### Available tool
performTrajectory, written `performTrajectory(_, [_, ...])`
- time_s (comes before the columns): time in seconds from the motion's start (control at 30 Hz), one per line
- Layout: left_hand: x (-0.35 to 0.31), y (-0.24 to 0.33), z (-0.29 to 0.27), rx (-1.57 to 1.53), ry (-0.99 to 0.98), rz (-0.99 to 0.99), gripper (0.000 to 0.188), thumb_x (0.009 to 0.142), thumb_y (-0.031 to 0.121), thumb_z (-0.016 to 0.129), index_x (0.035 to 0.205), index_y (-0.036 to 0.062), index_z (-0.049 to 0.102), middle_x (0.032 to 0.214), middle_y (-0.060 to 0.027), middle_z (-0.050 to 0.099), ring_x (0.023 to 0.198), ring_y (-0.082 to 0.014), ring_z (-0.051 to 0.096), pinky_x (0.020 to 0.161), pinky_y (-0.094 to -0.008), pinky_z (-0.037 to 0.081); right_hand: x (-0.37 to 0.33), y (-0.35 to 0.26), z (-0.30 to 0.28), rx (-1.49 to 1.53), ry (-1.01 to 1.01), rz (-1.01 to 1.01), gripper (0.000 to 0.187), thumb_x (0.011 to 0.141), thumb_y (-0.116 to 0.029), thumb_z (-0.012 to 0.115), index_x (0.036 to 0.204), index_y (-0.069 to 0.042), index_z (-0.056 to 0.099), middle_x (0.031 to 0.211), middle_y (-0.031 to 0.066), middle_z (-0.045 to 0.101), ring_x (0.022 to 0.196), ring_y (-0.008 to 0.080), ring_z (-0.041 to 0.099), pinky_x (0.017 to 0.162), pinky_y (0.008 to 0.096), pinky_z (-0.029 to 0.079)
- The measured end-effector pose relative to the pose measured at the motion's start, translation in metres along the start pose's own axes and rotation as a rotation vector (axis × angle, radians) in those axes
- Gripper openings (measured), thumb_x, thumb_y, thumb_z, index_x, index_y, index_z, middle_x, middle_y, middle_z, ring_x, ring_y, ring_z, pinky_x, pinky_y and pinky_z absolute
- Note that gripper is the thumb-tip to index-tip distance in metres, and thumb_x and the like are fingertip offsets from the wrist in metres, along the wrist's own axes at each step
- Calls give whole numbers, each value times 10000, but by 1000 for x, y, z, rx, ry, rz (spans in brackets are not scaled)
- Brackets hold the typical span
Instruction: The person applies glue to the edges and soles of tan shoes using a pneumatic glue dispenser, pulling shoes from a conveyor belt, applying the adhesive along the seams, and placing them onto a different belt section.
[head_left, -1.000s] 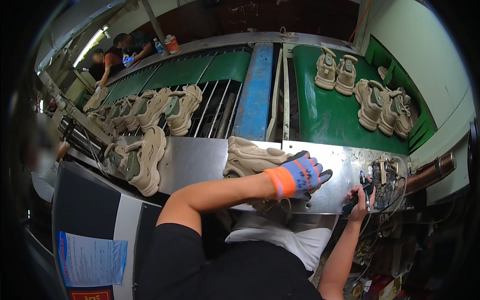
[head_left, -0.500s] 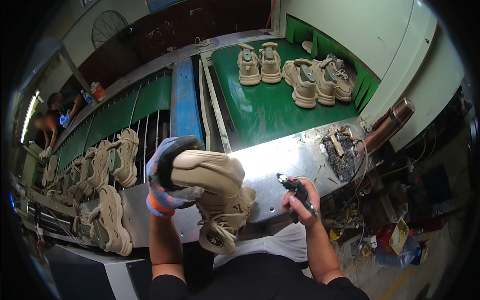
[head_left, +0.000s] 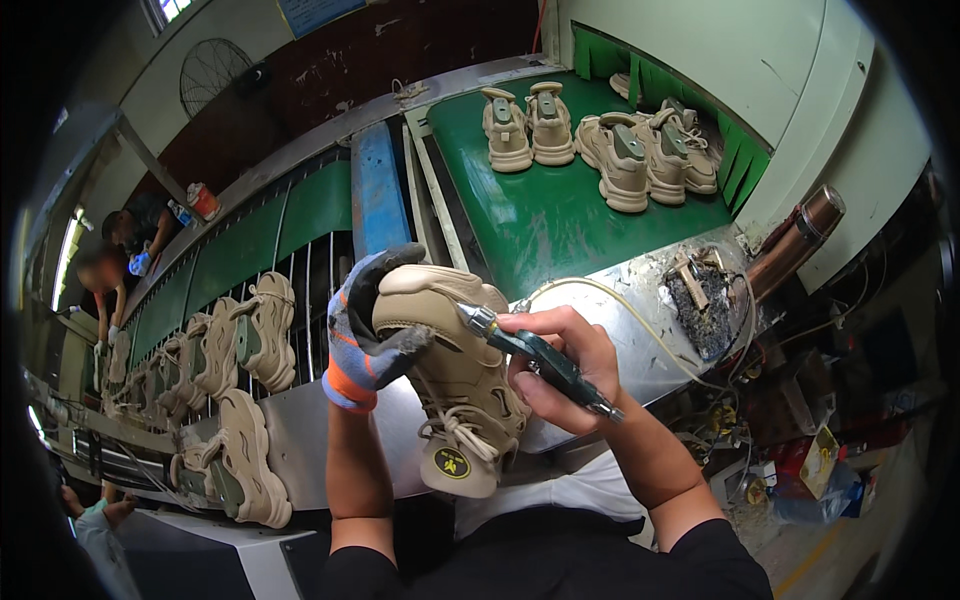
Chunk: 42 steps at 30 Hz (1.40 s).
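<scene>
My left hand [head_left: 373, 325], in a grey, blue and orange work glove with dark palm, is closed round a beige lace-up sneaker [head_left: 461, 385]. The shoe is held at the toe end, its chunky sole tilted up and its tongue, with a round dark patch, hanging toward me. In my bare right hand [head_left: 575, 365] is a slim dark green hand tool with a pointed metal tip [head_left: 545, 362]. Its tip is at the edge where sole and upper meet; whether it touches I cannot tell.
A green conveyor belt [head_left: 480, 225] carries several beige sneakers [head_left: 623, 160] beside a hanging green curtain. More sneakers [head_left: 264, 330] line a rack on the left. A metal ledge [head_left: 640, 330] holds a dark bristly pad [head_left: 700, 310]; a pale hose crosses it. Other people work at far left.
My right hand has moved left and up with the tool, bringing its tip to the sneaker. The view has shifted slightly; the left hand keeps its hold.
</scene>
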<state>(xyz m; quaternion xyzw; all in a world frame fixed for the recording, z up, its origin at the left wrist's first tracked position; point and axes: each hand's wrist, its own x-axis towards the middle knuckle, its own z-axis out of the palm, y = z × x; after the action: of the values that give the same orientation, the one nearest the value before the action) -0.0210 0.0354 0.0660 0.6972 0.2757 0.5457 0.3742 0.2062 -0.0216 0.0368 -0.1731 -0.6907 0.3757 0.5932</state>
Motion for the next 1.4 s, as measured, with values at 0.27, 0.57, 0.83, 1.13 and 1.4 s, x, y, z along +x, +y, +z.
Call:
performTrajectory(0.27, [9, -25, -23, 33, -82, -14, 762, 701, 393, 795, 1263, -47, 529, 1161, -132, 616, 1074, -206, 594, 943, -324, 453, -48, 40, 15, 157, 124, 64, 466, 822, 35, 529, 1275, 23, 416, 690, 96, 550, 576, 118, 522, 534, 266, 434])
performTrajectory(0.57, [3, -54, -50, 243, 85, 22, 851, 787, 650, 601, 1283, -36, 510, 1225, -153, 579, 1124, -235, 559, 987, -360, 420, -131, 64, 41, 271, 235, 430, 407, 803, -20, 580, 1208, -22, 542, 755, 25, 602, 649, 72, 539, 613, 237, 433])
performTrajectory(0.83, [-41, -79, -88, 51, 160, -143, 834, 884, 706, 402, 1357, 20, 423, 1382, -140, 471, 1239, -261, 485, 1065, -418, 374, -139, 60, 34, 448, 195, 551, 392, 844, -49, 547, 1225, 12, 482, 748, 47, 551, 616, 91, 512, 566, 250, 423])
performTrajectory(1.13, [-148, -75, -103, -213, 672, -506, 649, 940, 577, 449, 1357, 79, 462, 1324, -139, 518, 1164, -291, 538, 988, -426, 453, -136, 75, 41, 766, 386, 681, 403, 879, -95, 559, 1262, -11, 468, 729, 17, 536, 596, 70, 493, 533, 227, 411])
performTrajectory(1.4, [-295, 0, -103, -237, 711, -992, 605, 996, 462, 431, 1410, 21, 399, 1370, -92, 499, 1179, -238, 540, 1032, -391, 419, -123, 85, 81, 331, 398, 591, 409, 847, -130, 583, 1213, 0, 454, 683, 29, 572, 581, 91, 509, 560, 271, 408])
